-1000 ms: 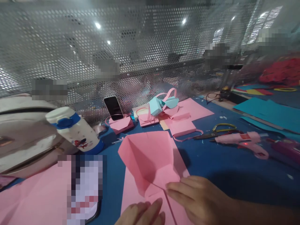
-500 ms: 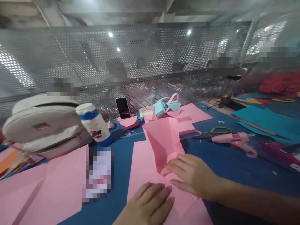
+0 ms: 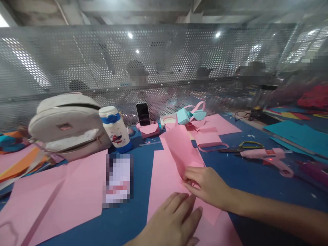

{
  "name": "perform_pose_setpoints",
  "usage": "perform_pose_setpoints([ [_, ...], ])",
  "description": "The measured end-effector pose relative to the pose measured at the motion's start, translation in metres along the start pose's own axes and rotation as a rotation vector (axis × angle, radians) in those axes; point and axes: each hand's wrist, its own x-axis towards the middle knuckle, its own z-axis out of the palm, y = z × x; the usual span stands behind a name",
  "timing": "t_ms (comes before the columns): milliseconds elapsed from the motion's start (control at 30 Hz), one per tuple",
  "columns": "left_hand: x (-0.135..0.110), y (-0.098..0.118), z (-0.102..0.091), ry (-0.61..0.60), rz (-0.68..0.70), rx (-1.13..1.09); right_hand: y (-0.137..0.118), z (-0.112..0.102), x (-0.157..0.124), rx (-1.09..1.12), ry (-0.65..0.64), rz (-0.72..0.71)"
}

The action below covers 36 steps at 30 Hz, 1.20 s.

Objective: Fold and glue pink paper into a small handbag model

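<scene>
A pink paper sheet (image 3: 164, 174) lies on the blue table in front of me, with one part of it (image 3: 180, 148) folded up and standing. My right hand (image 3: 205, 186) pinches the base of that raised flap where it meets the flat sheet. My left hand (image 3: 171, 222) lies flat on the near part of the sheet, fingers stretched out and pressing it down.
A second creased pink sheet (image 3: 56, 194) lies at left, beside a white bag (image 3: 66, 124) and a white bottle with blue cap band (image 3: 115, 128). A phone (image 3: 142, 114) leans on the perforated metal screen (image 3: 153, 68). Scissors (image 3: 243, 147), a pink glue gun (image 3: 271, 157) and teal sheets (image 3: 299, 135) lie at right.
The view has lifted and shifted right to left, showing more table. The raised flap has been folded narrower and steeper, and both hands now lie further up on the sheet.
</scene>
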Motion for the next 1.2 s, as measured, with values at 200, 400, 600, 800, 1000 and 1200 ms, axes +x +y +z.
perform_pose_setpoints([
  [200,-0.007,-0.011,0.0,0.071,-0.089,0.073,0.008,0.01,0.0,0.006,-0.01,-0.015],
  [400,-0.011,-0.015,0.006,0.032,-0.103,0.053,0.005,0.013,0.012,-0.02,-0.055,0.001],
  [600,-0.011,-0.013,0.005,0.001,-0.128,-0.003,0.007,0.017,0.017,-0.043,-0.062,0.071],
  [800,-0.011,-0.012,0.001,-0.041,-0.17,-0.046,0.007,0.015,0.018,0.046,-0.064,0.119],
  [1000,-0.013,-0.008,0.001,-0.042,-0.232,0.06,0.006,0.015,0.018,0.146,-0.043,0.089],
  [1200,-0.013,-0.007,0.001,-0.018,-0.246,0.129,0.005,0.013,0.017,0.196,-0.037,0.083],
])
